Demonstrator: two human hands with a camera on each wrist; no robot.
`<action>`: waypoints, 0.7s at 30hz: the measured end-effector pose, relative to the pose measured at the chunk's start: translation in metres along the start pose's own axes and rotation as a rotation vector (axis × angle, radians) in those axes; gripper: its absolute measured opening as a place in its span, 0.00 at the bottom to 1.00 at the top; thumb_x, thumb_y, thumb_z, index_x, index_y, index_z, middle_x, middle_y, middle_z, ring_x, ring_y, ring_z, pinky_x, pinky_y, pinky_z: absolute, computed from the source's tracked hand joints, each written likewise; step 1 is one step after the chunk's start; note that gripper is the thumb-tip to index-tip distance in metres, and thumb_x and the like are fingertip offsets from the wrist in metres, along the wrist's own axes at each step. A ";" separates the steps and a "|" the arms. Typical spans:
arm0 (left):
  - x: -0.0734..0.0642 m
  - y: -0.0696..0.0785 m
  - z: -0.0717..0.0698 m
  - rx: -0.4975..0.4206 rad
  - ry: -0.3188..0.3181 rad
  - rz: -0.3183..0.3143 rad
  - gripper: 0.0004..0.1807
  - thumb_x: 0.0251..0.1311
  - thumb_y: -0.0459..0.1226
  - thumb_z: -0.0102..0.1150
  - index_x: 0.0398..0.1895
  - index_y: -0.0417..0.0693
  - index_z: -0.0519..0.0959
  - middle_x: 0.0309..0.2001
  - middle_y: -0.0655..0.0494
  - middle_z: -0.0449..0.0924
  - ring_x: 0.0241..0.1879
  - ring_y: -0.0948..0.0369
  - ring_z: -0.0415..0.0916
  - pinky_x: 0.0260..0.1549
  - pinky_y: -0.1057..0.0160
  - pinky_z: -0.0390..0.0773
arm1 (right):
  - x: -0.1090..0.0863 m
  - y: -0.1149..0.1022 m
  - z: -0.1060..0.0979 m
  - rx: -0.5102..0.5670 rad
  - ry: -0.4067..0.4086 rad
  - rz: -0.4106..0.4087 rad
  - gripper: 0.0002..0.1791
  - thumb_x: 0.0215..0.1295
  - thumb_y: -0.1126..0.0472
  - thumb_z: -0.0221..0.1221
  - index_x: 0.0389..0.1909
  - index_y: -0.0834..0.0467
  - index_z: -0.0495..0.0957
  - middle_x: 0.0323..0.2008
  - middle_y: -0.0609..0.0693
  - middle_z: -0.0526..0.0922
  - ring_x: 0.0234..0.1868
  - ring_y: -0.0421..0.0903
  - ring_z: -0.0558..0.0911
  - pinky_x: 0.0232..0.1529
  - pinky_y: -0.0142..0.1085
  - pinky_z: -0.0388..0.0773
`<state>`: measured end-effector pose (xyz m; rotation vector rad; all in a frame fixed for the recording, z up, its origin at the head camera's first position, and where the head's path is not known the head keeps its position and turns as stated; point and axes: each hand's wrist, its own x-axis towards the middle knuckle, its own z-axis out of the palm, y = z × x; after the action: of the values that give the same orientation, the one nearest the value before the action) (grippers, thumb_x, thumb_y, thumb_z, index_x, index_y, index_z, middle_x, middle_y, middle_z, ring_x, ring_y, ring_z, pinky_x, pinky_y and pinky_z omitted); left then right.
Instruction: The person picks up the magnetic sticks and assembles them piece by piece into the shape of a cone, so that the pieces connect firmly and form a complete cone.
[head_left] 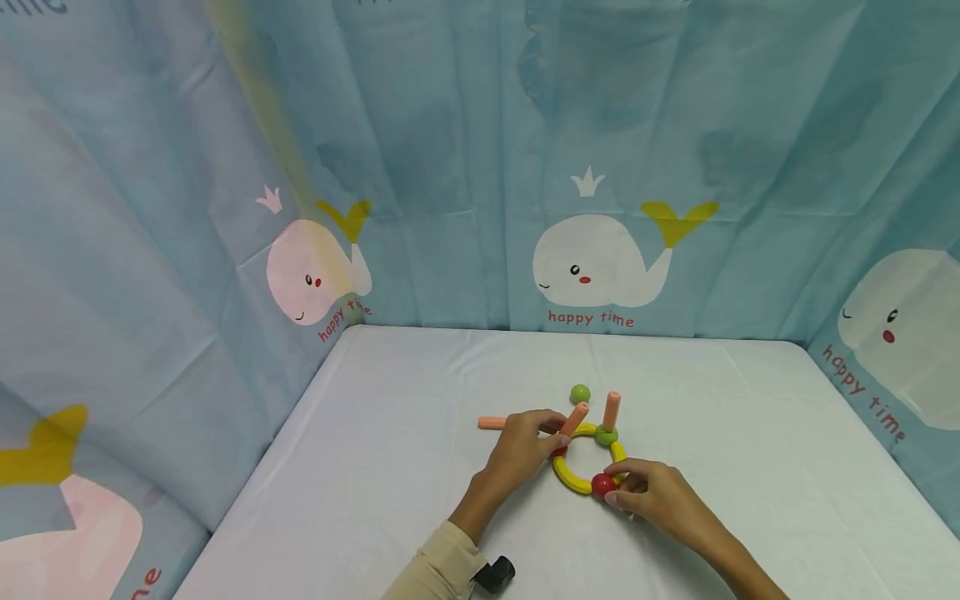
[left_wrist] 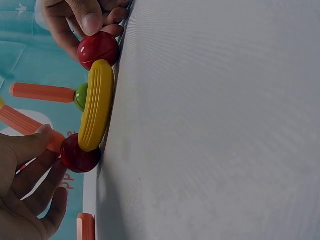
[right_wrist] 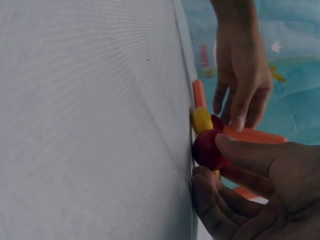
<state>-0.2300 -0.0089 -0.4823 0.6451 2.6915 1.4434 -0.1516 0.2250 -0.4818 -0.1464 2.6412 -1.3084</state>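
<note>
On the white table, curved yellow pieces (head_left: pixel 572 479) joined by balls form a ring. My left hand (head_left: pixel 519 450) pinches an orange stick (head_left: pixel 576 418) that leans out of a red ball (left_wrist: pixel 81 154) at the ring's left. With thumb and fingers, my right hand (head_left: pixel 663 497) grips another red ball (head_left: pixel 602 486) at the near side. A green ball (head_left: pixel 607 437) sits at the ring's far right, and a second orange stick (head_left: pixel 612 408) stands upright in it. In the left wrist view, a yellow piece (left_wrist: pixel 96 107) spans the two red balls.
Just behind the ring lies a loose green ball (head_left: pixel 580 394). A loose orange stick (head_left: pixel 491 422) rests left of it, partly hidden by my left hand. Blue curtains (head_left: pixel 450 167) printed with whales border the table (head_left: pixel 375 467) at the back and sides.
</note>
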 end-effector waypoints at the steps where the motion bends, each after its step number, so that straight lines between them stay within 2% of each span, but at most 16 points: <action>1: 0.000 0.000 0.000 0.000 0.000 0.001 0.12 0.68 0.39 0.71 0.53 0.51 0.89 0.44 0.64 0.90 0.48 0.63 0.83 0.57 0.54 0.83 | 0.000 0.000 0.000 -0.001 0.001 0.003 0.21 0.63 0.62 0.74 0.55 0.63 0.85 0.29 0.47 0.84 0.26 0.46 0.80 0.26 0.34 0.80; 6: -0.001 -0.002 -0.001 -0.002 0.009 0.017 0.09 0.68 0.38 0.71 0.50 0.52 0.89 0.42 0.65 0.89 0.44 0.68 0.81 0.56 0.55 0.83 | 0.000 0.002 0.000 -0.004 0.001 -0.003 0.21 0.63 0.61 0.74 0.55 0.62 0.85 0.29 0.47 0.84 0.26 0.45 0.80 0.26 0.34 0.80; 10: -0.003 -0.004 0.000 0.006 0.012 0.006 0.11 0.68 0.38 0.71 0.51 0.53 0.88 0.43 0.65 0.89 0.46 0.66 0.82 0.56 0.56 0.83 | 0.000 0.001 -0.001 -0.008 -0.003 -0.010 0.22 0.63 0.58 0.74 0.56 0.62 0.85 0.30 0.47 0.85 0.26 0.45 0.80 0.26 0.34 0.80; 14: -0.006 -0.006 -0.001 0.036 0.013 -0.031 0.15 0.66 0.40 0.74 0.55 0.49 0.88 0.47 0.59 0.90 0.48 0.62 0.84 0.54 0.59 0.83 | 0.000 -0.001 -0.005 -0.031 0.035 0.010 0.22 0.64 0.54 0.75 0.55 0.60 0.85 0.30 0.47 0.85 0.26 0.45 0.81 0.26 0.34 0.79; 16: -0.008 -0.006 -0.002 0.048 0.014 -0.062 0.18 0.64 0.40 0.75 0.55 0.46 0.88 0.47 0.56 0.89 0.45 0.62 0.83 0.50 0.61 0.84 | 0.003 -0.002 -0.009 -0.063 0.075 0.012 0.21 0.64 0.53 0.75 0.53 0.58 0.86 0.30 0.45 0.85 0.28 0.44 0.81 0.28 0.34 0.77; 21: -0.012 -0.007 -0.002 0.052 0.015 -0.127 0.18 0.61 0.40 0.78 0.52 0.41 0.88 0.41 0.56 0.86 0.36 0.67 0.76 0.38 0.68 0.79 | 0.017 -0.004 -0.018 -0.157 0.157 0.002 0.21 0.64 0.53 0.74 0.54 0.59 0.85 0.36 0.46 0.84 0.37 0.44 0.82 0.34 0.36 0.79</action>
<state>-0.2223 -0.0179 -0.4894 0.4580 2.7340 1.3580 -0.1720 0.2334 -0.4704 -0.0658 2.8749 -1.1550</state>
